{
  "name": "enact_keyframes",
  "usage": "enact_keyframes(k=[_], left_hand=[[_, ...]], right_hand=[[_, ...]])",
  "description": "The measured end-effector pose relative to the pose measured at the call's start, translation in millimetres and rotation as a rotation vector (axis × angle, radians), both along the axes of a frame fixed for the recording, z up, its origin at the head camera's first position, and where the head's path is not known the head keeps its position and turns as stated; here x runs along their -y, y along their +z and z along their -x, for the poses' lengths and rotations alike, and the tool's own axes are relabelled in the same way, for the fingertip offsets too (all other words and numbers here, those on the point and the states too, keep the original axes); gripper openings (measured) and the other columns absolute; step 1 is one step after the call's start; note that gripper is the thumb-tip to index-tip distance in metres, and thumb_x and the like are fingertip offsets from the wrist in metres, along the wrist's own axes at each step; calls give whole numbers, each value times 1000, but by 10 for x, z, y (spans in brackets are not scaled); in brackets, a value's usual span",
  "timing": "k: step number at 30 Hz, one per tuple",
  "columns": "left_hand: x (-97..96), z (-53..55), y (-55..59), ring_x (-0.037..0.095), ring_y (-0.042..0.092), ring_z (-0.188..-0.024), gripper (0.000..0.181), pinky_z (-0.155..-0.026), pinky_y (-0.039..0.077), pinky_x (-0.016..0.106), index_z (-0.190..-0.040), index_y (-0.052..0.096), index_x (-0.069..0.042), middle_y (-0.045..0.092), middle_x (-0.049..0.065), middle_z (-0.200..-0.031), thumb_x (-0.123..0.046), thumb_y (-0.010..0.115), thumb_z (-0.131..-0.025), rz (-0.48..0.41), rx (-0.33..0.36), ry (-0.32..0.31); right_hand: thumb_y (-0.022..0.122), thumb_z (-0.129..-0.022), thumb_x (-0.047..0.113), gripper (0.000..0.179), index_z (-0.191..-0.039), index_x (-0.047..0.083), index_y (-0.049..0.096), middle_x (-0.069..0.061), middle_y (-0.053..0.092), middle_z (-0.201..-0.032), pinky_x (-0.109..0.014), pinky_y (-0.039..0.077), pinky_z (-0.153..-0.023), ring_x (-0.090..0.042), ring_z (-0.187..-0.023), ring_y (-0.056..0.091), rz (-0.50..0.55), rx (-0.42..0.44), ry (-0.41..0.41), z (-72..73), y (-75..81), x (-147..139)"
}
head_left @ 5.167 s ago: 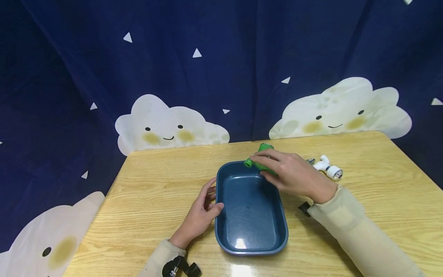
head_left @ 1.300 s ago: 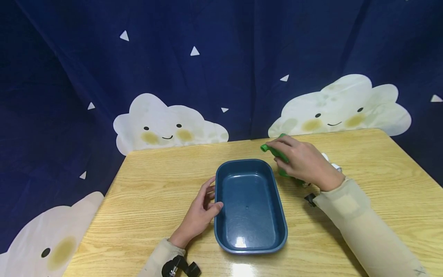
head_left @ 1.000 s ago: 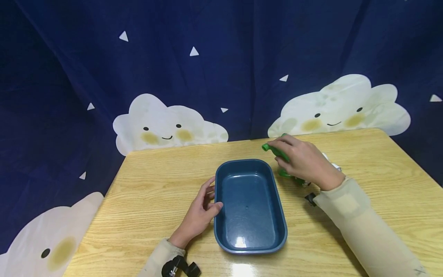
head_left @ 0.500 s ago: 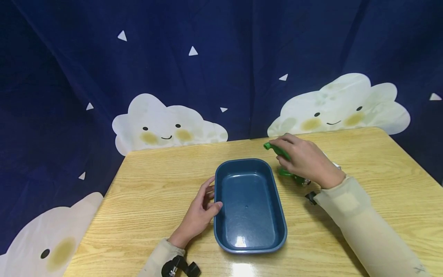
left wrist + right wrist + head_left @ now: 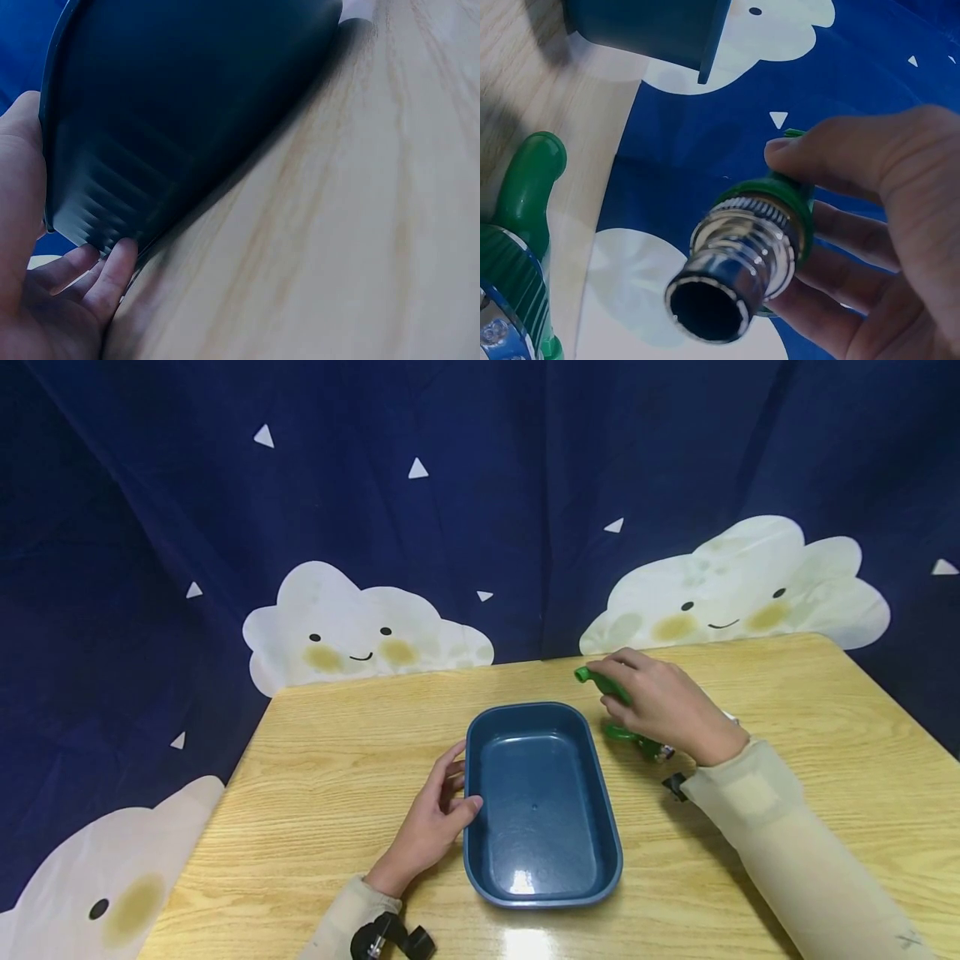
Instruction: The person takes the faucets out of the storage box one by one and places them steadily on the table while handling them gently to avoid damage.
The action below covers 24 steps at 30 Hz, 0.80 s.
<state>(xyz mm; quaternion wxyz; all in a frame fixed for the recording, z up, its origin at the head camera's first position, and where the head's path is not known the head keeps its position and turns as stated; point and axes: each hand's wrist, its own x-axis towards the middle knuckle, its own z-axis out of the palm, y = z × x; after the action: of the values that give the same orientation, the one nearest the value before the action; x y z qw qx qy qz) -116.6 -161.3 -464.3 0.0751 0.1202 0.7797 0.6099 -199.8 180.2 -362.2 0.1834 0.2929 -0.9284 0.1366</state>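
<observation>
The blue plastic basin (image 5: pixel 536 847) sits on the wooden table. My left hand (image 5: pixel 429 822) grips its left side, the thumb over the rim and the fingers against the outer wall (image 5: pixel 127 180). Beyond the basin's far right corner, my right hand (image 5: pixel 663 703) holds a green tap (image 5: pixel 609 687), its spout pointing left. In the right wrist view, the tap's chrome threaded end (image 5: pixel 739 244) faces the camera. Below that hand a second green tap (image 5: pixel 622 733), also seen in the right wrist view (image 5: pixel 529 184), lies on the table, partly hidden.
Behind my right wrist, a small part of a white thing (image 5: pixel 730 718) shows on the table. A dark blue curtain (image 5: pixel 517 510) with clouds and triangles hangs at the table's (image 5: pixel 337 752) far edge.
Since the earliest frame, my right hand has moved from over the basin's far right corner rightward and away, holding a green tap. Over the last second it barely shifts. My left hand stays on the basin.
</observation>
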Motion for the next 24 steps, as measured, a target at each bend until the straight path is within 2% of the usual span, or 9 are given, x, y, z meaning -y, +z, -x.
enact_keyframes(k=[24], left_hand=[[-7,2,4,31,59,-134,73,-97,54,20,-159,32,-37,52,12,-152,-14,65,-99,7,0,6]], right_hand=[[76,-90,13,44,-133,5,68,-19,70,-122,-50,61,-79,-33,-95,72,-21,35,-23,53,-66,-12]])
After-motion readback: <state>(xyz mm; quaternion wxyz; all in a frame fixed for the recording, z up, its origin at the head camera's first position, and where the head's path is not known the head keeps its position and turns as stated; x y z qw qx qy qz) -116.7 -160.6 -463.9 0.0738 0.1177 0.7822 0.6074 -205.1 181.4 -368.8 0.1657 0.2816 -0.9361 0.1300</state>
